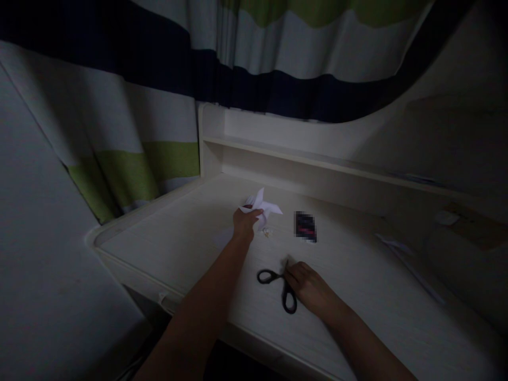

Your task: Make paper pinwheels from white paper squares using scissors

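Observation:
My left hand (245, 221) is closed around the edge of a folded white paper pinwheel (271, 207), whose pointed blades stick up and to the right. Just below it, a small pale item (266, 232) lies on the desk, too small to make out. Nearer the front, my right hand (305, 282) has its fingers closed over the pivot and blades of a pair of black-handled scissors (290, 300). The two handle loops are spread apart and point toward me and to the left. Most of the blades are hidden by my fingers.
The white desk (159, 243) has a raised shelf (317, 160) along its back. A dark pixelated item (305, 226) lies between the hands, farther back. Papers (410, 267) and a brown piece (476, 225) are at right. Striped curtains (159, 121) hang behind and to the left.

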`<state>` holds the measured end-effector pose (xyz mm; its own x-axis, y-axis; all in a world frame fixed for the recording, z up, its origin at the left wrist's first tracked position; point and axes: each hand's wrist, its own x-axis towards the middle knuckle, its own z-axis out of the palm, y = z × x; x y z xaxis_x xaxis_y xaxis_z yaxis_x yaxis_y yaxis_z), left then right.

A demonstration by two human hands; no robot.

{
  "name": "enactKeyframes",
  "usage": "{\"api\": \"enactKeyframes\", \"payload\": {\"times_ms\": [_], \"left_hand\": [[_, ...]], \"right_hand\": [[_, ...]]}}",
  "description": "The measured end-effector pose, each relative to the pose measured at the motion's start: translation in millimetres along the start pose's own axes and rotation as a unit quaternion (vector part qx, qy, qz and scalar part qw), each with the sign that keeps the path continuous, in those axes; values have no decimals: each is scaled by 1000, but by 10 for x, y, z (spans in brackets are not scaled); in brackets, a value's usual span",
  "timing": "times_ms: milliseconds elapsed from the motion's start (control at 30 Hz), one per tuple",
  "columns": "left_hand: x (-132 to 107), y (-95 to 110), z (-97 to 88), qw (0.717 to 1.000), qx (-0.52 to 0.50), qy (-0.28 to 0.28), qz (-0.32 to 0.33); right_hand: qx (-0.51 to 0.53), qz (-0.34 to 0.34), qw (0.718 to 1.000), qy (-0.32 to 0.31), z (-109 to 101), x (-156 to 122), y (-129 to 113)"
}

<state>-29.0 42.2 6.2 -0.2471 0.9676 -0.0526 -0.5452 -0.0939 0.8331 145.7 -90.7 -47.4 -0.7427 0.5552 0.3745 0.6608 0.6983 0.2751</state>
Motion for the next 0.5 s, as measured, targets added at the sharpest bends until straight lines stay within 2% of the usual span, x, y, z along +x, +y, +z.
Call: {"api": "enactKeyframes", "payload": {"times_ms": [133,200,267,300,333,500], "left_hand": [[5,-22,11,1000,-4,12,-8],[-7,-16,25,1000,0,12,-8],[-28,-6,39,1000,9,12,-9],[-38,-2,44,1000,14,14,-10],[-47,-3,46,1000,19,16,-11],[-34,-55,36,999,30,11,-15]], "right_hand": [[53,41,997,-29,-111,51,55],[97,89,990,-57,-166,149,175],[132,177,971,-91,-166,304,348],[153,234,953,-112,-138,397,445],[154,260,946,-121,-92,495,542],[151,303,924,-175,246,925,882]]}}
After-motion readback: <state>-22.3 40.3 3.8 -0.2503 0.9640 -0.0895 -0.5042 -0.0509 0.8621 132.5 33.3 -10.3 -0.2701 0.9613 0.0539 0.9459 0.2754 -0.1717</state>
